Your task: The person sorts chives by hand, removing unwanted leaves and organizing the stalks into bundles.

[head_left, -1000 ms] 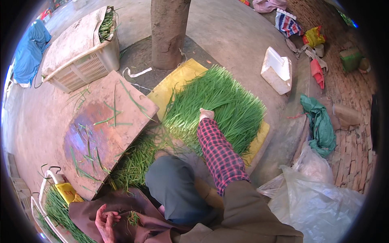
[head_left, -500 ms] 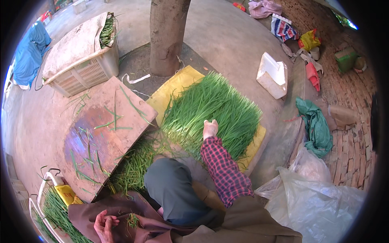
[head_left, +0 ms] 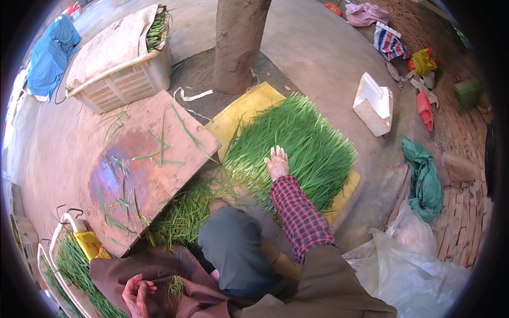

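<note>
A broad pile of long green chives (head_left: 302, 143) lies on a yellow sheet (head_left: 246, 108) in front of me. My right hand (head_left: 277, 163) rests on the near left part of the pile, palm down with its fingers spread, holding nothing. Over my lap, my left hand (head_left: 139, 294) is loosely curled above a brown apron (head_left: 159, 270), and no object shows in it. A small tuft of green and yellowish trimmings (head_left: 176, 286) lies on the apron beside that hand. More loose trimmings (head_left: 183, 217) are heaped between my knee and a low board.
The low board (head_left: 132, 175), strewn with stray leaves, is at left. Behind it stands a covered plastic crate (head_left: 124, 85) of greens; a tree trunk (head_left: 238, 47) rises beyond. Bundled greens (head_left: 79, 270) sit lower left. A white foam box (head_left: 374, 103) and clear plastic bags (head_left: 403, 265) lie right.
My right hand has opened from a curled shape to spread fingers over the chives. The whole view has shifted slightly, while my left hand stays on my lap.
</note>
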`<state>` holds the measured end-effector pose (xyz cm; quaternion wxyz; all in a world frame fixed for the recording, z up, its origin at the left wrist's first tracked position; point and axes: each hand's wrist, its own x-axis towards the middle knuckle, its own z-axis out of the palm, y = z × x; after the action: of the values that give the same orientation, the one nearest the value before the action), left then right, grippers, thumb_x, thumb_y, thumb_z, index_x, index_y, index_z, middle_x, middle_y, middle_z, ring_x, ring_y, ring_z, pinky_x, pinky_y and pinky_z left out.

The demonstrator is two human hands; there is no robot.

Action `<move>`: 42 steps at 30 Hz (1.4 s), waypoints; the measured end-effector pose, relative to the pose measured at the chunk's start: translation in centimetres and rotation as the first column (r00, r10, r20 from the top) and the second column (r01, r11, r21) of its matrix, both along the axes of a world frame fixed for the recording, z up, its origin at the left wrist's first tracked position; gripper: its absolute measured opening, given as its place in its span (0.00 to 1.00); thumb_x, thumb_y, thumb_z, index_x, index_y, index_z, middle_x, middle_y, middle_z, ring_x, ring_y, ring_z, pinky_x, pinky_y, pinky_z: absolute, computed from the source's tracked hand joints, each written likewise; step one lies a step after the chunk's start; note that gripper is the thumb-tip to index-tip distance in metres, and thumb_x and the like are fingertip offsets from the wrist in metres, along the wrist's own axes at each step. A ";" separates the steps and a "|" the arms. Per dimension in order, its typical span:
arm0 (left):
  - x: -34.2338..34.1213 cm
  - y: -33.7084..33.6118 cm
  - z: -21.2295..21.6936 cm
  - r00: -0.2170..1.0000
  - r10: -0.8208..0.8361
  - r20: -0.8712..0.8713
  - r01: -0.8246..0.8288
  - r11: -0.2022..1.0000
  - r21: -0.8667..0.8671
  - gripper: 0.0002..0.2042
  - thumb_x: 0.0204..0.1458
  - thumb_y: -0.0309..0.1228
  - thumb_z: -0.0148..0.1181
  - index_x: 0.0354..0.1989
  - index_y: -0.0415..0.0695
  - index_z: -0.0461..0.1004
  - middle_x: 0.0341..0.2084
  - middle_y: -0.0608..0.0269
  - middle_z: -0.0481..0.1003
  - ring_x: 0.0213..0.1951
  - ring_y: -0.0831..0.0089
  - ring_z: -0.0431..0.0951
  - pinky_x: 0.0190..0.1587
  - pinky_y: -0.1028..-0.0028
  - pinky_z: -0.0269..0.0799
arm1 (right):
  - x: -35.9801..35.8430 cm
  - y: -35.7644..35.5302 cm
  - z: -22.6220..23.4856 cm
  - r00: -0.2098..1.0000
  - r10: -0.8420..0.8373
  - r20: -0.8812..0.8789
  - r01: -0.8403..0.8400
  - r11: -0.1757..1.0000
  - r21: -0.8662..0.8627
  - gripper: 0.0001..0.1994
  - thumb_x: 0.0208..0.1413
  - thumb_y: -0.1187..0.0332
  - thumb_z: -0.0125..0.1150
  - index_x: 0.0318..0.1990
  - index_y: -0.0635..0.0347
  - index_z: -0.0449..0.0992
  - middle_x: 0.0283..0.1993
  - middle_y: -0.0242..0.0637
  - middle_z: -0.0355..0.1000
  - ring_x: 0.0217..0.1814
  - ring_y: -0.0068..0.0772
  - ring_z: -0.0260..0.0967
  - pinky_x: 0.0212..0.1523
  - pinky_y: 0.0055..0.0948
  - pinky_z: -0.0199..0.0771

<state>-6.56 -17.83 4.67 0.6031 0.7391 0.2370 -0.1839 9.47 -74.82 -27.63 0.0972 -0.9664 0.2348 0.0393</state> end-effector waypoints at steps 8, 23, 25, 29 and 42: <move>-0.7 0.2 2.9 0.995 0.093 0.025 -0.093 0.996 -0.013 0.15 0.61 0.31 0.61 0.52 0.34 0.74 0.38 0.59 0.79 0.39 0.73 0.77 0.43 0.76 0.75 | 0.4 -0.7 -0.4 0.998 0.069 -0.005 -0.069 0.996 -0.062 0.36 0.63 0.48 0.52 0.72 0.62 0.58 0.76 0.51 0.51 0.79 0.50 0.45 0.76 0.45 0.44; -2.7 3.8 8.5 0.927 -0.079 0.367 0.021 0.987 0.158 0.11 0.62 0.31 0.59 0.44 0.35 0.77 0.38 0.55 0.77 0.42 0.65 0.75 0.47 0.66 0.72 | 4.4 23.9 33.2 0.351 0.722 0.595 -0.838 0.526 -0.144 0.10 0.52 0.70 0.57 0.42 0.57 0.80 0.50 0.44 0.75 0.54 0.45 0.73 0.55 0.37 0.74; -4.3 4.2 7.6 0.933 -0.103 0.346 0.035 0.980 0.198 0.12 0.61 0.33 0.60 0.45 0.35 0.76 0.39 0.55 0.77 0.42 0.64 0.75 0.48 0.65 0.72 | 0.8 35.1 41.2 0.067 0.708 0.703 -0.966 0.223 -0.132 0.10 0.47 0.72 0.59 0.39 0.57 0.79 0.43 0.40 0.76 0.48 0.43 0.75 0.48 0.38 0.76; -4.1 1.8 6.5 0.938 -0.145 0.314 0.095 0.981 0.170 0.13 0.61 0.34 0.60 0.46 0.36 0.76 0.39 0.55 0.77 0.42 0.64 0.75 0.47 0.65 0.73 | -7.0 42.1 48.4 -0.064 0.490 0.869 -0.948 -0.301 0.101 0.10 0.49 0.72 0.58 0.39 0.58 0.79 0.43 0.40 0.76 0.47 0.43 0.75 0.48 0.38 0.77; -3.4 0.8 3.5 0.948 -0.161 0.276 0.161 0.987 0.020 0.12 0.61 0.32 0.60 0.46 0.36 0.77 0.38 0.56 0.78 0.39 0.67 0.76 0.44 0.67 0.73 | -11.3 43.6 50.4 0.125 0.401 0.907 -0.829 -0.460 0.317 0.09 0.53 0.71 0.57 0.40 0.62 0.78 0.42 0.43 0.77 0.45 0.42 0.76 0.46 0.37 0.78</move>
<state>-9.96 -17.06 8.15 0.6143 0.7736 0.0891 -0.1277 -1.83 -31.23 22.77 0.6191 -0.5691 -0.5401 0.0344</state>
